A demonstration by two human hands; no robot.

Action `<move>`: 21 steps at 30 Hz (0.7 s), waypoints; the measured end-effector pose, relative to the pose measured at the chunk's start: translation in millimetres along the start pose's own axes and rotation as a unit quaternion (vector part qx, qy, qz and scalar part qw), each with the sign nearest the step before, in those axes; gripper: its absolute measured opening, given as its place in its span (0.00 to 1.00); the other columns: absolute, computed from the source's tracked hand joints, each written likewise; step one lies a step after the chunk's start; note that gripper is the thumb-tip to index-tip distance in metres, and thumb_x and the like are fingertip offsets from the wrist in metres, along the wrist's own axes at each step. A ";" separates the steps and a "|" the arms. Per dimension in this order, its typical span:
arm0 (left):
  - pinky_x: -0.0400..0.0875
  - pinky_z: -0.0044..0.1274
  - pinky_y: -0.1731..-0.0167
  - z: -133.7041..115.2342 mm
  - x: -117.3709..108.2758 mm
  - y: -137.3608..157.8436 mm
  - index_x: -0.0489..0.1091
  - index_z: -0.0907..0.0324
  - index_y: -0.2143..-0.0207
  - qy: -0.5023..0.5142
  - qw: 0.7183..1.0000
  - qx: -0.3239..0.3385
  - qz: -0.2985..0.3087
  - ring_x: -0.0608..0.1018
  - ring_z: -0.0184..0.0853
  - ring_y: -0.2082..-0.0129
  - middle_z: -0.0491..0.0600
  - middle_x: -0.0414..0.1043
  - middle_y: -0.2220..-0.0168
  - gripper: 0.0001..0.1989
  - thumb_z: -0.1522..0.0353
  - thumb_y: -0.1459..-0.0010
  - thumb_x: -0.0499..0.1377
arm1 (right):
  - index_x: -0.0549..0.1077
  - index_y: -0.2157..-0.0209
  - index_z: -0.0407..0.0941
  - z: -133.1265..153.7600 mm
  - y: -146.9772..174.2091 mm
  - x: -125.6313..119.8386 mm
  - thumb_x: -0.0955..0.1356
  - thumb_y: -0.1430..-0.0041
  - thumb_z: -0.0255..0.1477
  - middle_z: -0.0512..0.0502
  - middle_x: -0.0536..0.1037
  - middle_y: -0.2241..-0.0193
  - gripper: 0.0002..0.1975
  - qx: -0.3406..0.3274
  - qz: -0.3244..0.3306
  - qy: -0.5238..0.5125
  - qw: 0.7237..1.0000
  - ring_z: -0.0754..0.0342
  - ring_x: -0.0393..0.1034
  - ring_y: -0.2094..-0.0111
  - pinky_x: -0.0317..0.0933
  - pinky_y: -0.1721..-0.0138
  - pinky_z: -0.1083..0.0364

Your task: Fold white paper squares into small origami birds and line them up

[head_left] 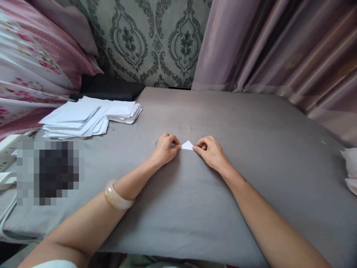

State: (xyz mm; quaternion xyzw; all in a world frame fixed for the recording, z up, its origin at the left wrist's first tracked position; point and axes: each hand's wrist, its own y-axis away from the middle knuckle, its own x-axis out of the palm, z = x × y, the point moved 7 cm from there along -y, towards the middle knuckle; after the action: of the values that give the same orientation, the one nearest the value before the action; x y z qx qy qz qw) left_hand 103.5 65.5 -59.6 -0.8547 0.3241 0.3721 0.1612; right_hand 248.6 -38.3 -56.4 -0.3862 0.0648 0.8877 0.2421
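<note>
A small piece of folded white paper [187, 145], triangular in outline with its peak pointing away from me, is held between my hands just above or on the grey cloth. My left hand [166, 148] pinches its left corner between thumb and fingers. At the opposite corner, my right hand [210, 152] grips the paper in the same way. A pale bangle [118, 195] circles my left forearm. The paper's underside and the fingertips behind it are hidden.
Stacks of white paper [75, 119] lie at the far left, before a black flat item [111, 87]. A white power strip [11, 149] with cables sits at the left edge beside a pixelated patch. Curtains [267, 44] hang behind the grey-covered surface [251, 123]; a whitish bundle [350, 167] is at right.
</note>
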 end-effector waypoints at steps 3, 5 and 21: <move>0.67 0.27 0.61 1.1 0.0 -2.4 0.73 0.61 0.68 0.004 1.000 -0.003 0.010 0.69 0.33 0.67 0.50 0.65 0.66 0.04 0.71 0.46 0.59 | 0.74 0.72 0.45 1.4 -0.3 -0.2 0.69 0.48 0.30 0.47 0.70 0.64 0.03 -0.018 0.009 -0.002 1.000 0.58 0.66 0.70 0.62 0.63 0.55; 0.67 0.26 0.63 2.8 0.5 -3.1 0.73 0.61 0.69 0.010 1.000 -0.004 0.013 0.69 0.32 0.68 0.50 0.65 0.66 0.04 0.71 0.46 0.59 | 0.74 0.73 0.45 2.0 -0.1 -0.5 0.69 0.47 0.30 0.47 0.70 0.64 0.03 -0.029 0.010 -0.003 1.000 0.58 0.66 0.70 0.62 0.63 0.55; 0.66 0.21 0.70 -2.8 -7.3 4.6 0.75 0.60 0.63 0.060 0.997 0.027 0.037 0.68 0.29 0.72 0.48 0.66 0.66 0.12 0.71 0.50 0.55 | 0.75 0.68 0.45 -9.1 0.0 -4.3 0.66 0.48 0.30 0.47 0.73 0.66 0.07 -0.037 0.038 -0.084 0.995 0.57 0.67 0.68 0.62 0.64 0.55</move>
State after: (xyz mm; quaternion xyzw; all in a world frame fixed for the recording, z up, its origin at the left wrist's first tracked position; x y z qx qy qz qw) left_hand 98.2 63.8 -52.4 -0.8582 0.3743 0.3173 0.1510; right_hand 257.1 -42.6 -59.7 -0.3160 0.0260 0.9274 0.1985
